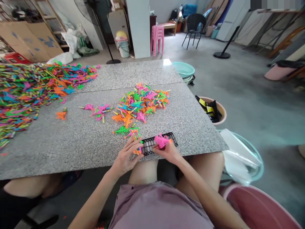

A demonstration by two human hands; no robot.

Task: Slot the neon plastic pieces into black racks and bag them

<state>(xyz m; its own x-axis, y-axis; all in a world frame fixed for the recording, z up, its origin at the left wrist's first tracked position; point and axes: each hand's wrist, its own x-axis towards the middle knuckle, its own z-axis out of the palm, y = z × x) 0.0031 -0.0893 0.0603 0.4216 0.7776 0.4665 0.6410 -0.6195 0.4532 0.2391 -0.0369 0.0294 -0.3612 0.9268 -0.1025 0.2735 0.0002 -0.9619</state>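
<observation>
A small black plastic grid rack (148, 147) lies at the table's front edge. My left hand (127, 156) curves round its left end, its fingers and thumb about small orange and green plastic toys (137, 150). Over the rack's right part, my right hand (169, 153) pinches a bright pink plastic toy (161, 141) with an orange bit beside it. The toy's exact shape is hard to make out. Just beyond the rack sits a loose heap of pink, green, orange and blue toys (143, 101), some with striped tubes.
A large pile of similar toys (28, 92) covers the left of the speckled stone table (95, 146). On the right stand a basin with black racks (212, 109), a tub with clear plastic bags (240, 156) and a pink tub (259, 206). Another person's leg (28, 187) shows at lower left.
</observation>
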